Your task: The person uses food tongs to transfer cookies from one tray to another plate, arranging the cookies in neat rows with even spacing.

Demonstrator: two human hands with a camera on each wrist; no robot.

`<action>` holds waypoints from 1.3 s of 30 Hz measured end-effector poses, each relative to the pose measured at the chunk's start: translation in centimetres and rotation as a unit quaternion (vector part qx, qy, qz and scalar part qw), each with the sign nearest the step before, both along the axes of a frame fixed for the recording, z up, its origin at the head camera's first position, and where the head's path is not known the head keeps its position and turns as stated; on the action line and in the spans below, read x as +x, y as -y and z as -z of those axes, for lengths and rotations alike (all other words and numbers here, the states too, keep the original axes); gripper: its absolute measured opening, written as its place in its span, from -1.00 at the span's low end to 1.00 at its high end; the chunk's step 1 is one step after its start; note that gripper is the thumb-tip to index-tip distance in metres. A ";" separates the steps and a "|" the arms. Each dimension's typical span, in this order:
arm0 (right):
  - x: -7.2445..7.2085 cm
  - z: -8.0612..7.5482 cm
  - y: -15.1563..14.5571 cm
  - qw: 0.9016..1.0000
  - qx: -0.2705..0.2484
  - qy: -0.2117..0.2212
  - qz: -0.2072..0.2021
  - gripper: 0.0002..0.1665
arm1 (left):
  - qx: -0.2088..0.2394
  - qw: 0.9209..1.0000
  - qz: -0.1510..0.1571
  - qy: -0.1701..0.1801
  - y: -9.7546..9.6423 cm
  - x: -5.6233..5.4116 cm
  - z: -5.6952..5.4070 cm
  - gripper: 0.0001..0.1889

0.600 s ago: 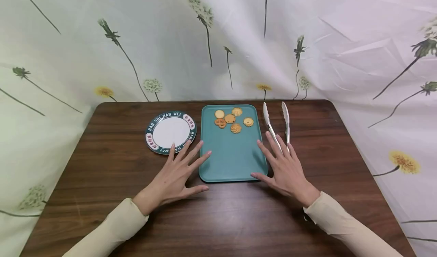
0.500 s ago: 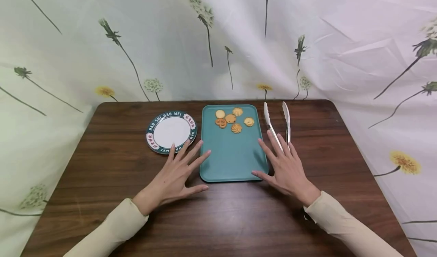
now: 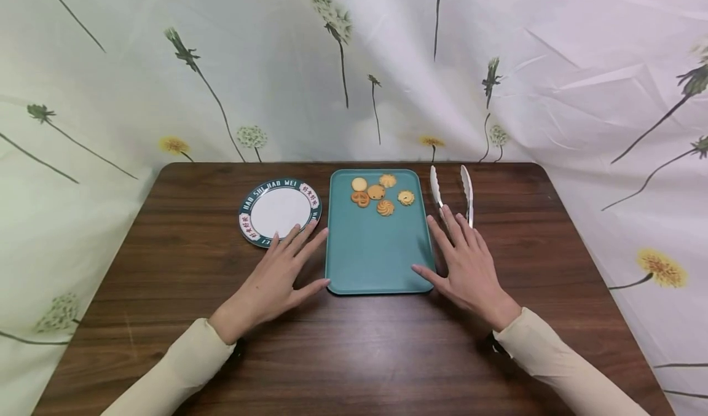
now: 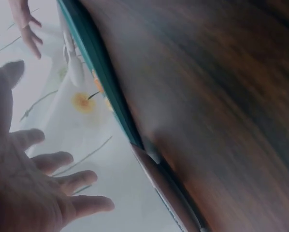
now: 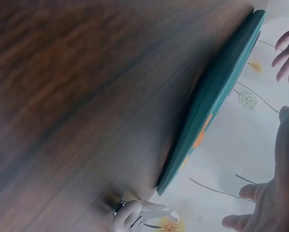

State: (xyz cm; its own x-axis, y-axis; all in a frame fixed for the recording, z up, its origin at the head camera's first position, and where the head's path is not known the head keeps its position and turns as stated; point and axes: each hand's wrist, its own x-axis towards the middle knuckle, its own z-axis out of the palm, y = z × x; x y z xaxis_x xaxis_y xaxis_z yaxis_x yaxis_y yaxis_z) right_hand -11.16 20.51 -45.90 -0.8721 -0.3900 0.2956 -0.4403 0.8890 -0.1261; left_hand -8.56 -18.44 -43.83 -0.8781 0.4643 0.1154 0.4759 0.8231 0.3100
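Observation:
A teal tray point(image 3: 378, 250) lies on the table with several cookies point(image 3: 385, 208) grouped in its far half. To its left is a round plate point(image 3: 281, 212) with a white middle and a dark lettered rim. My left hand point(image 3: 273, 278) hovers between plate and tray, fingers spread, covering part of the plate's near rim. Metal tongs point(image 3: 466, 185) lie right of the tray, arms apart. Above their near end is my right hand point(image 3: 469, 265), fingers spread, hiding the handles. Both hands hold nothing; the left wrist view shows the left palm point(image 4: 23, 193) away from the tabletop.
The brown wooden table point(image 3: 365, 354) extends around these things. A white cloth point(image 3: 265, 66) printed with dandelions hangs behind it and along both sides.
My left hand has shifted slightly left, away from over the tray's edge, its thumb moving up. The right hand has drawn slightly right and up. The whole view has shifted a little.

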 end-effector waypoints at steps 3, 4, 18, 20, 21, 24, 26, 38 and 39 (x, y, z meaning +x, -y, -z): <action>-0.2 0.0 -0.1 1.000 0.001 -0.001 0.005 0.20 | 0.024 1.000 -0.016 0.000 0.2 0.0 -0.3 -0.10; -0.3 0.0 -0.1 1.000 0.001 -0.001 0.007 0.20 | 0.031 0.999 -0.023 -0.001 0.2 0.0 -0.4 -0.11; -0.7 -0.1 -0.6 0.999 -0.018 0.011 0.039 0.20 | 0.136 0.981 -0.141 -0.007 1.4 -0.8 -1.2 -0.29; -0.8 -0.1 -0.7 0.999 -0.017 0.012 0.044 0.19 | 0.148 0.977 -0.153 -0.012 1.7 -1.0 -1.2 -0.32; -0.8 -0.1 -0.7 0.999 -0.017 0.013 0.046 0.19 | 0.154 0.975 -0.159 -0.013 2.0 -1.1 -1.1 -0.33; -0.9 0.0 -0.9 0.998 -0.021 0.011 0.052 0.17 | 0.171 0.969 -0.176 -0.014 2.6 -1.5 -1.0 -0.35; -1.0 0.1 -1.0 0.998 -0.025 0.009 0.054 0.15 | 0.181 0.965 -0.188 -0.014 3.0 -1.6 -0.8 -0.37; -1.5 0.3 -1.8 0.997 -0.043 0.006 0.060 0.14 | 0.212 0.948 -0.238 -0.006 4.9 -2.7 -1.0 -0.33; -1.5 0.3 -1.9 0.997 -0.045 0.009 0.060 0.14 | 0.214 0.947 -0.242 -0.003 5.1 -2.7 -1.0 -0.32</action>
